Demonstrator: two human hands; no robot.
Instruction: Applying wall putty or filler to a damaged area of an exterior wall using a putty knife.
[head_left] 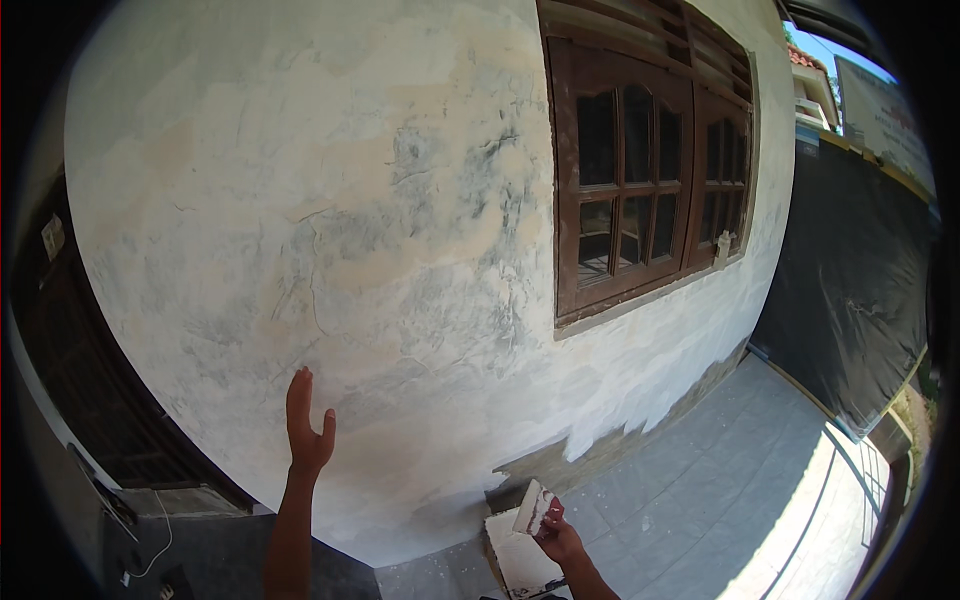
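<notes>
My left hand [306, 425] is raised in front of the patchy white wall [400, 270]. Its fingers are stretched upward together with the thumb apart, and nothing is in it; whether it touches the wall I cannot tell. In my right hand [561, 540], lower down, is a putty knife [533, 507] with a red handle and a wide blade smeared with white paste. Just behind and below the blade, a whitish rectangular board or box [518, 560] lies at floor level, partly hidden by my right hand. Dark cracks and grey stains mark the wall's middle.
A brown wooden window [630, 190] with glass panes is set in the wall at the upper right. Grey floor tiles [680, 480] run along its foot. A black sheet [840, 270] hangs at the far right. At the left are a dark door [90, 340] and a white cable [165, 535].
</notes>
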